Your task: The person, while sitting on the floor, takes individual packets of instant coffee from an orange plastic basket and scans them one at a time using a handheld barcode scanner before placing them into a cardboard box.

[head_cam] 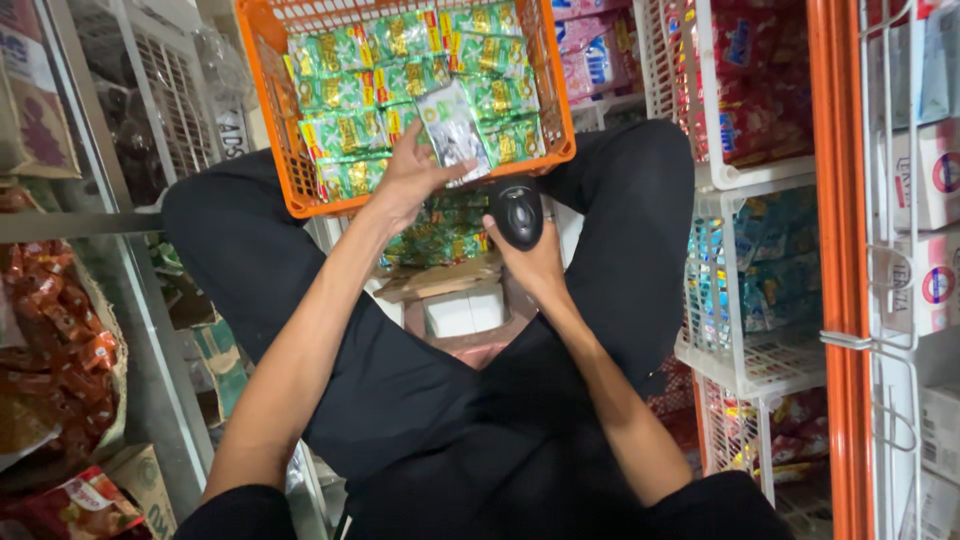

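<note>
A person sits low with knees spread, dressed in black, and an orange basket [268, 120] rests across the thighs. The basket is packed with rows of green and yellow sachets [345, 90]. The left hand [408, 180] reaches over the basket's near rim with its fingers curled around a silvery grey packet [452, 130], which it holds tilted above the green sachets, just past the rim. The right hand [535, 262] sits close beside the left, slightly lower and nearer the body, with its fingers wrapped around a black handheld scanner [516, 212]. The scanner's rounded head points up toward the packet and lies just below the basket's near edge; whether it touches the basket cannot be told. Between the knees, under the basket, more green sachets [440, 235] lie on a cardboard box [440, 280]. To the person's right stand white wire racks [720, 290] holding red packets [760, 90] above and blue ones [770, 280] below, with an orange upright [835, 200] beside them. To the left, a glass cabinet frame [140, 300] stands over bags of reddish snack packs [55, 330].
</note>
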